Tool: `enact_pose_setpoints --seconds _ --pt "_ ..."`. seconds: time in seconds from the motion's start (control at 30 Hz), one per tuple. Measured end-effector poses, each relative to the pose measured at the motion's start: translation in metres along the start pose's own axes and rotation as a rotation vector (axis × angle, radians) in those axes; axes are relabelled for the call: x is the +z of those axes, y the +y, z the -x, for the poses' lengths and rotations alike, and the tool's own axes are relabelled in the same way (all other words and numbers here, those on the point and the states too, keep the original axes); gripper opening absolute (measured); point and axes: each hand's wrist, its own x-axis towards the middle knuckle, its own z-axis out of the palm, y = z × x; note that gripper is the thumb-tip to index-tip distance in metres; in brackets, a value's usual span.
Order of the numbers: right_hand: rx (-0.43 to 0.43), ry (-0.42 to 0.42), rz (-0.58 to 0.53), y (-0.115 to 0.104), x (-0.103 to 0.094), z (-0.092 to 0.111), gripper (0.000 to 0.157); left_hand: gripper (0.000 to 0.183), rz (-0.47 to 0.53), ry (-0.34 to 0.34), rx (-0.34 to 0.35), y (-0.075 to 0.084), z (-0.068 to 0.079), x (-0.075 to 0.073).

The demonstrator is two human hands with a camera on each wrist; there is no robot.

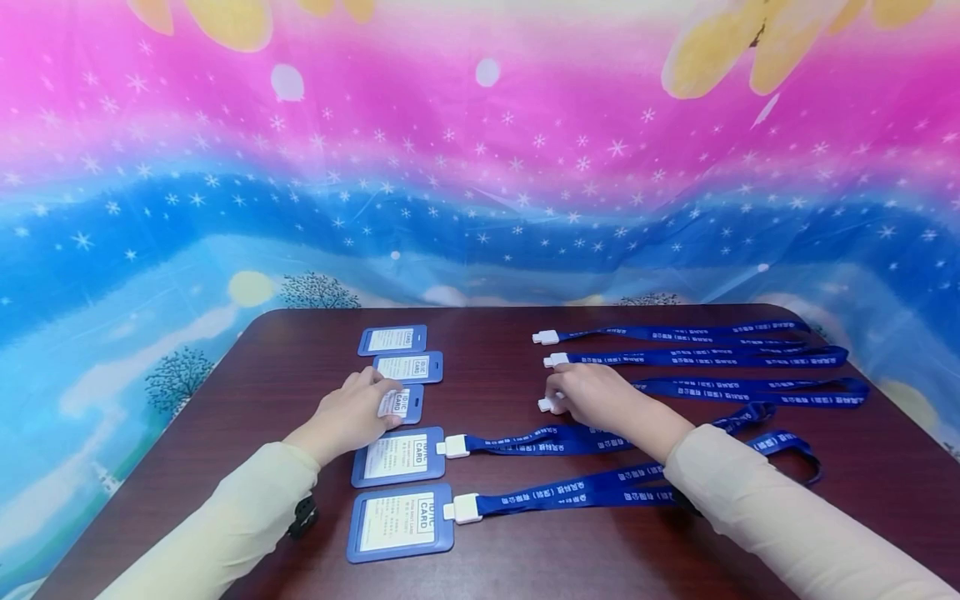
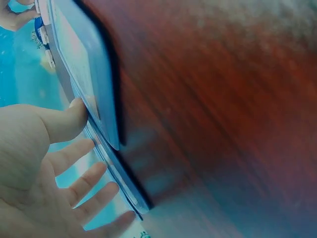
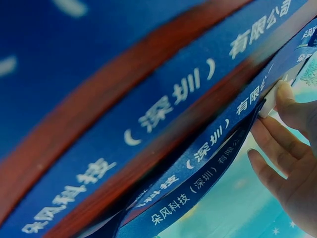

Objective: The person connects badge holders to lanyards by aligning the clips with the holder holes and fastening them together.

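Note:
Five-odd blue ID card holders, several in all, lie in a column on the table. My left hand (image 1: 348, 414) grips the middle card holder (image 1: 415, 404) across its long edges, thumb on the near side; the left wrist view shows the thumb and loosely spread fingers (image 2: 99, 197) beside the holders. My right hand (image 1: 592, 398) pinches the white plastic clip (image 1: 551, 405) of a blue lanyard (image 1: 750, 390); in the right wrist view thumb and fingers meet on that clip (image 3: 269, 103). A gap of table separates this clip from the middle holder.
Two nearer card holders (image 1: 397, 457) have lanyards (image 1: 577, 492) joined at their white clips. Two farther holders (image 1: 392, 340) lie behind my left hand. Two other lanyards (image 1: 720, 358) stretch along the back right. A printed cloth (image 1: 480, 208) hangs behind the table (image 1: 480, 358).

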Motion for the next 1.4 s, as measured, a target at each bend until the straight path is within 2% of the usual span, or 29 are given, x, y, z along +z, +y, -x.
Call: enact_pose_setpoints --seconds 0.2,0.57,0.8,0.97,1.23,1.4 --pt "0.008 0.007 0.005 -0.002 0.002 0.001 0.015 0.052 0.027 -0.012 0.007 0.004 -0.001 0.002" --pt "-0.006 0.007 0.013 -0.001 0.004 0.000 0.017 0.050 0.021 -0.015 0.029 0.023 -0.005 0.002" --pt "-0.041 0.005 0.017 -0.001 0.001 0.003 0.015 0.047 0.019 -0.002 0.028 0.024 -0.009 0.001" --pt "-0.059 -0.007 0.011 -0.002 -0.002 0.004 0.013 0.054 -0.020 0.011 0.030 0.025 -0.010 0.003" --pt "-0.139 0.028 0.112 -0.016 -0.001 -0.009 0.013 0.058 -0.076 0.015 0.035 0.024 -0.012 0.006" --pt "-0.149 0.030 0.157 -0.028 0.004 -0.021 0.012 0.057 -0.086 0.015 0.040 0.025 -0.011 0.005"
